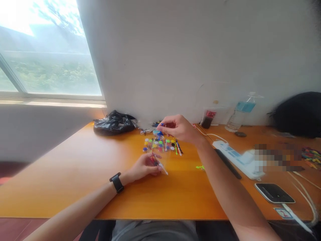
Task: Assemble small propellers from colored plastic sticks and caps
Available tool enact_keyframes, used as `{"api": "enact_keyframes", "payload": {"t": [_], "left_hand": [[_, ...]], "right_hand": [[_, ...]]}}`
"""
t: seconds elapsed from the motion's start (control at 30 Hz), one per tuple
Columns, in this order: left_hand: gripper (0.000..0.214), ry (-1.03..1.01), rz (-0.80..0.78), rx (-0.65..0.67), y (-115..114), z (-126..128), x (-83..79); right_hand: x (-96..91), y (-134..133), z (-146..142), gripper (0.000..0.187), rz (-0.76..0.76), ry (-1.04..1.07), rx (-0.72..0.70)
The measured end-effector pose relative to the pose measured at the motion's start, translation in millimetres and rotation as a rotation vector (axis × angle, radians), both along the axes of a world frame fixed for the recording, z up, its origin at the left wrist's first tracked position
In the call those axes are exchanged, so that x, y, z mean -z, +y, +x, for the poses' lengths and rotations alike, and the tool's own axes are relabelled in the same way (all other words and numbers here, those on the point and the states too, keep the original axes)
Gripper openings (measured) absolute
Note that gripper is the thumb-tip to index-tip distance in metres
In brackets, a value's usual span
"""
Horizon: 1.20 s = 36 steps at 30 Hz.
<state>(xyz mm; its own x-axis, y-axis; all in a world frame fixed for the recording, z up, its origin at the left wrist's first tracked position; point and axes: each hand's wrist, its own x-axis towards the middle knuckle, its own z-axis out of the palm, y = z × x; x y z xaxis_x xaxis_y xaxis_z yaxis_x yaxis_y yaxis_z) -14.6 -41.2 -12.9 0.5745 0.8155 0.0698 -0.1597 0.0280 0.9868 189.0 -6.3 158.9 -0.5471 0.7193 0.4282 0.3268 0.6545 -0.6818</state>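
My right hand (pixel 177 127) is raised over the middle of the table, its thumb and fingertips pinched on a small blue piece (pixel 162 124). Lower down, my left hand (pixel 147 165) is closed around several thin plastic sticks; a white arrow-tipped stick (pixel 164 169) and a dark red one (pixel 154 157) show between the fingers. Something clear, perhaps a see-through container, stands beside these fingers, but its outline is faint. Just beyond lie several round coloured caps (pixel 146 144) in rows. More arrow-tipped sticks (pixel 178 147) lie to their right.
A lime-green arrow piece (pixel 200 167) lies near my right forearm. Farther right are a white power strip (pixel 238 157), a phone-like device (pixel 274 193) and cables. At the back stand a black plastic bag (pixel 114 123), a dark red pouch (pixel 208 119) and a water bottle (pixel 235 117).
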Motion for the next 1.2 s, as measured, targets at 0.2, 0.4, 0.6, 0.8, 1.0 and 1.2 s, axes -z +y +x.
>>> {"api": "enact_keyframes", "payload": {"t": [0.2,0.4,0.6,0.8,1.0,1.2], "left_hand": [[0.056,0.012,0.033,-0.011,-1,0,-1.6],[0.057,0.034,0.074,-0.052,-1,-2,1.9],[0.055,0.069,0.143,-0.045,0,-2,4.2],[0.052,0.103,0.213,-0.072,0,-4,3.1],[0.051,0.109,0.227,-0.057,0,-4,2.0],[0.042,0.085,0.24,-0.029,-3,-2,-4.7]], "right_hand": [[4.1,9,7,0.027,0.057,-0.137,0.081],[4.8,11,10,0.023,0.175,-0.155,0.092],[6.2,7,8,0.021,0.103,-0.163,0.049],[1.1,-2,3,0.017,0.164,-0.322,-0.027],[2.7,-1,6,0.02,0.214,-0.425,-0.12],[7.5,-4,10,0.018,0.155,-0.476,-0.091]]}}
